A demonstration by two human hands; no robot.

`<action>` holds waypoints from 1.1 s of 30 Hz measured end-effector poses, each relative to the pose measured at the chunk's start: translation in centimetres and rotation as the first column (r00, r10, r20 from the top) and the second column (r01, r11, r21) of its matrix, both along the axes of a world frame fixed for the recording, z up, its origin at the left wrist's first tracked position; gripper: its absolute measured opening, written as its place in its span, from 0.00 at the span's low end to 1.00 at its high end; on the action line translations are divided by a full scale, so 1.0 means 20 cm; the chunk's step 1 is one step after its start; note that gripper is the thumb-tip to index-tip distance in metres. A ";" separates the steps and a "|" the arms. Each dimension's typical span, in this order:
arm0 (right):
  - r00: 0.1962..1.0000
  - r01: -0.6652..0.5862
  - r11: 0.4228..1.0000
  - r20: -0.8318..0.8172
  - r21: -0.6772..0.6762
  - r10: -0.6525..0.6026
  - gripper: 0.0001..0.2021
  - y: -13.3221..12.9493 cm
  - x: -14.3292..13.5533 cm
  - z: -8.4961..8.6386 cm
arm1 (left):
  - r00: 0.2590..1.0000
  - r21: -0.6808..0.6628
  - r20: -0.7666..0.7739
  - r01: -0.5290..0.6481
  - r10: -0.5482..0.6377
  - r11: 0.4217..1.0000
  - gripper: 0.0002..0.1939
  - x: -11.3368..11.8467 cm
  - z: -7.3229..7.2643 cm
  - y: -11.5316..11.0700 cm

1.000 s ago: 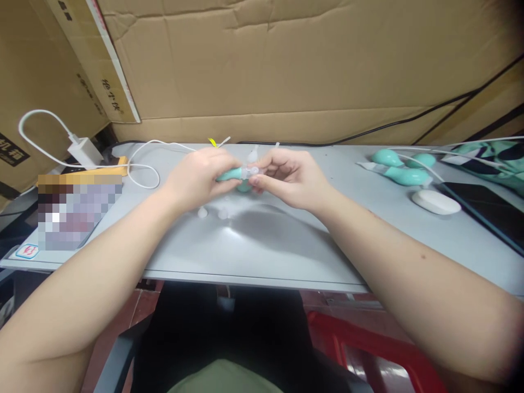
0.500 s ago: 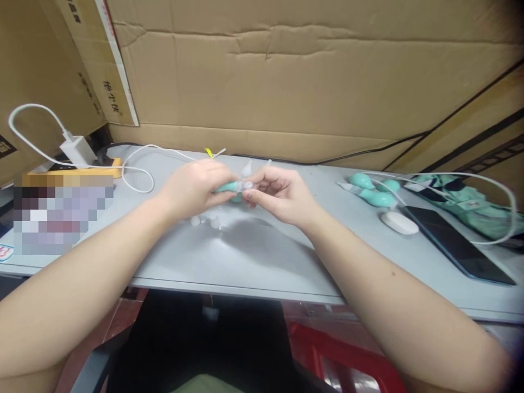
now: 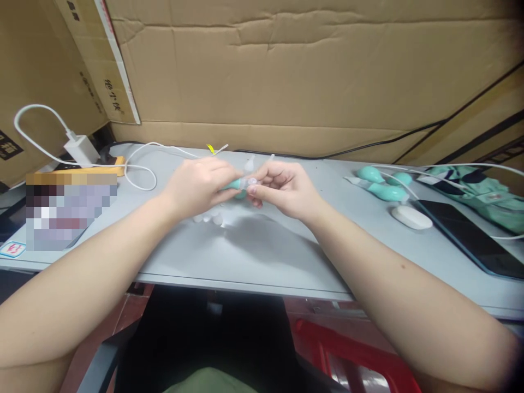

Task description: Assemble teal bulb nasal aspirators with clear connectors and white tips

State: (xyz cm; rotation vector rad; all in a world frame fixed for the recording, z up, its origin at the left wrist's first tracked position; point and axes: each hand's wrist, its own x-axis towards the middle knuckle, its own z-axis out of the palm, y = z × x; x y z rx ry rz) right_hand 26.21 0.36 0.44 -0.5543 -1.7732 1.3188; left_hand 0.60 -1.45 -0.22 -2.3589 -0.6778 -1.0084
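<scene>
Above the middle of the table, my left hand is closed round a teal bulb syringe, its fingers covering most of the bulb. The fingertips of my right hand pinch a small clear plastic nozzle against the bulb's end. How far the two parts fit together cannot be made out. Just behind the fingers, another translucent nozzle stands on the table. Several small clear pieces lie below my left hand, partly hidden by it.
Several teal bulb syringes lie at the right, by a white oval case, a dark phone and green fabric. A white charger sits in an orange power strip at the left. Cardboard walls the back.
The camera view has shifted slightly, so the things at the right appear farther right. Both hands keep their hold on the bulb syringe and nozzle, with barely any movement.
</scene>
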 end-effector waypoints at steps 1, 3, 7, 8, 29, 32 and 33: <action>1.000 -0.003 1.000 0.002 -0.003 0.003 0.22 0.00 0.00 0.00 | 1.000 0.006 -0.002 0.002 -0.002 1.000 0.19 0.00 0.00 0.00; 1.000 -0.010 1.000 0.013 -0.011 0.011 0.21 0.00 0.00 0.00 | 1.000 0.025 0.000 0.007 -0.007 1.000 0.19 0.00 0.00 0.00; 1.000 -0.008 1.000 0.028 -0.030 0.009 0.22 -0.01 0.00 0.00 | 1.000 0.103 0.012 0.022 -0.024 0.994 0.19 0.01 0.01 0.00; 1.000 -0.005 1.000 0.030 -0.024 0.006 0.22 -0.01 0.00 0.00 | 1.000 0.124 0.013 0.024 -0.025 0.992 0.19 0.01 0.02 -0.01; 0.986 0.100 0.960 0.104 0.260 -0.131 0.17 -0.06 -0.03 -0.03 | 0.997 0.226 0.059 0.035 -0.049 0.973 0.22 0.02 0.01 0.01; 0.987 0.084 0.956 0.106 0.283 -0.118 0.15 -0.06 -0.03 -0.04 | 0.999 0.205 0.040 0.028 -0.037 0.978 0.23 0.02 -0.01 0.01; 0.988 0.067 0.956 0.116 0.284 -0.103 0.14 -0.06 -0.03 -0.04 | 0.999 0.196 0.026 0.037 -0.043 0.980 0.22 0.02 -0.01 0.01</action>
